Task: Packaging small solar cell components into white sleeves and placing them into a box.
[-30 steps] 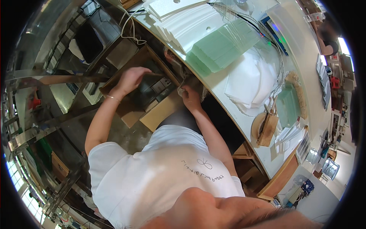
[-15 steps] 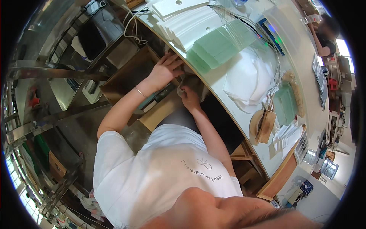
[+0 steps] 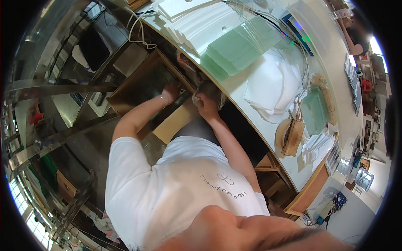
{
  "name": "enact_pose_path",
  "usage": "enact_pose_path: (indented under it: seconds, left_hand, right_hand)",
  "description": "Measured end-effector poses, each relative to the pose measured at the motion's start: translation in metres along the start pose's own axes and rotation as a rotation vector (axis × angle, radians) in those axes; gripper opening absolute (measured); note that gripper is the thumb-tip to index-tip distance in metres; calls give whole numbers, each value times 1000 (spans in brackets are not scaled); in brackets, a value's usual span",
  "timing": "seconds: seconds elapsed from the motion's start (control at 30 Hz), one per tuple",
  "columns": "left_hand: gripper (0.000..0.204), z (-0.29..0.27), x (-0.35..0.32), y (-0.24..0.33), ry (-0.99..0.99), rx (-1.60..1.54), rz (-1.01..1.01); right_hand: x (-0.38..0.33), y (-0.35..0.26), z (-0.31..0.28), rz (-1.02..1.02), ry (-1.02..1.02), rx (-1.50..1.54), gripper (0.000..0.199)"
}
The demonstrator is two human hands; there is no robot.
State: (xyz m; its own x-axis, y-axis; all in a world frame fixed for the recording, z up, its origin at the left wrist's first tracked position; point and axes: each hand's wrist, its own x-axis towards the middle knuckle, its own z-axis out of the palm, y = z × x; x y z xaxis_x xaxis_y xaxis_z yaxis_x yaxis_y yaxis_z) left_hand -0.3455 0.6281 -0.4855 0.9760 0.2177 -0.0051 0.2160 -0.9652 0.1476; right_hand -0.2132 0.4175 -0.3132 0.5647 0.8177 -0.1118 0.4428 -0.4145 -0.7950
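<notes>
A: Hands?
B: The left hand (image 3: 171,91) is sunk inside the carton (image 3: 136,83); its fingers are partly hidden, so spread and hold cannot be told. The right hand (image 3: 207,104) is curled nearly closed, with a whitish scrap (image 3: 195,99) seemingly pinched at the fingertips.

A: Carton, where?
B: Ahead of the torso, beside the counter (image 3: 293,171), open top up. The far side is reached into by the left hand only, so that one is nearer; the right hand is held just off the right-hand corner, outside.

A: Long axis?
B: Carton's cannot be judged, bent by the lens and covered by the forearm. The flap (image 3: 176,121) is folded out toward the lap, its length slanted from near left to far right.

A: Beyond?
B: On the counter, a green stack (image 3: 238,52) and white sheets (image 3: 272,88), neither touched.
</notes>
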Motion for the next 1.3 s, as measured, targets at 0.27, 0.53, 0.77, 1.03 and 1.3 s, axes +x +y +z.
enact_pose_path:
  seconds: [0.27, 0.53, 0.77, 1.03, 1.3]
  left_hand:
    - [24, 9, 35, 16, -358, -153, -256]
    - [41, 3, 18, 15, -511, -201, -408]
    - [43, 9, 20, 12, -525, -193, -403]
    - [42, 4, 22, 6, -565, -162, -348]
    - [24, -100, -36, -2, -295, -46, -300]
  right_hand:
    - [-3, 8, 0, -5, 24, 21, 22]
    - [-1, 8, 2, -37, 37, 20, 24]
    - [-2, 8, -2, 8, -1, 19, 25]
    - [-3, 7, -1, -14, -1, 25, 26]
    - [-1, 9, 0, 58, -91, -12, 30]
